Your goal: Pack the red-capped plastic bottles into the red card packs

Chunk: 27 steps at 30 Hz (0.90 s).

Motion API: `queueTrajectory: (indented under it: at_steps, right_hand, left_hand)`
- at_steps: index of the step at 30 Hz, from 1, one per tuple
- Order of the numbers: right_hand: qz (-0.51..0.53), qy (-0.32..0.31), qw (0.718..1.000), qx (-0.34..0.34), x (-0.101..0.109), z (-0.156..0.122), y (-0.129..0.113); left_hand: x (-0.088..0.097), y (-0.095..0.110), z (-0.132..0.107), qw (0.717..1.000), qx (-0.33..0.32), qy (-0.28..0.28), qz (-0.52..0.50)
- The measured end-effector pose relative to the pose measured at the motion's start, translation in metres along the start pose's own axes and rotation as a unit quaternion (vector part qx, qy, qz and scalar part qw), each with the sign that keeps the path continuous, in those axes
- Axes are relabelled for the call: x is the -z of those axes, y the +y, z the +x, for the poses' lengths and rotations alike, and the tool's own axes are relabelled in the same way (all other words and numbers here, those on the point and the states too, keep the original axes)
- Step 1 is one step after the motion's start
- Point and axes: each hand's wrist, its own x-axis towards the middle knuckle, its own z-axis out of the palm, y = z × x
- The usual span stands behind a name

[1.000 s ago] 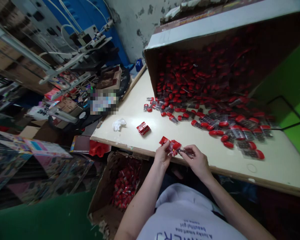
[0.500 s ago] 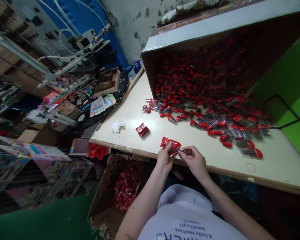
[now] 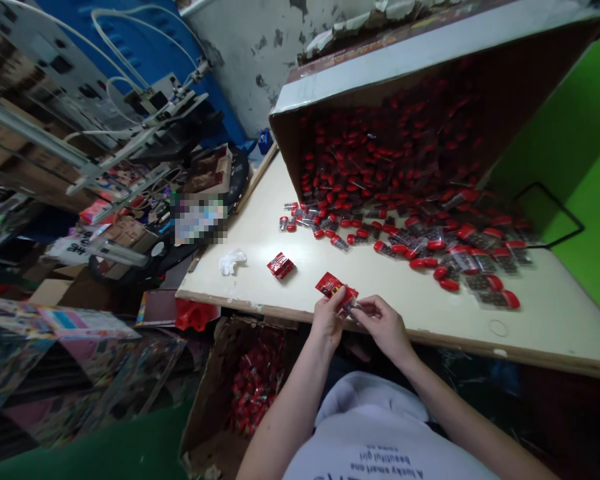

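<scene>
My left hand is closed on a small red printed packet, its thumb lying across the front. Against the packet's right end, the fingers of my right hand are pinched together. A clear and dark bit shows between the two hands, but my fingers hide most of it. Left of my hands, a red bundle of packets lies on the cream table. Beyond them, many small clear packs with dark contents and red caps are strewn over the tabletop.
A large carton on its side spills red-capped packs. Below the table edge, a torn cardboard box contains red packets. Crumpled white tissue and a rubber band lie on the table. A machine with hoses stands left.
The view has shifted slightly. Both hands stay together at the table edge, and the red packet is turned a little, its printed face showing more. The loose packs and the bundle lie unmoved.
</scene>
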Motion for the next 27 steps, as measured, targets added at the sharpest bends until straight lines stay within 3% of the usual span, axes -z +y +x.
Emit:
queueTrajectory:
  at_steps: [7, 13, 21, 27]
  right_hand:
    - [-0.021, 0.005, 1.0, 0.015, -0.001, 0.0005, 0.0008]
    - [-0.105, 0.004, 0.992, 0.063, 0.0017, -0.0011, -0.0035]
    - [0.107, -0.034, 0.992, -0.061, -0.0035, 0.0034, 0.0042]
    - [0.104, -0.005, 0.993, -0.055, -0.0017, 0.0077, 0.0038]
  left_hand:
    - [0.0, -0.0025, -0.0001, 1.0, 0.009, 0.01, 0.004]
    - [0.0016, -0.0068, 0.0035, 0.998, -0.017, 0.044, 0.039]
    - [0.0018, -0.0065, -0.0012, 1.0, 0.009, -0.023, 0.019]
    - [0.0079, -0.004, -0.0054, 0.999, -0.008, -0.021, 0.023]
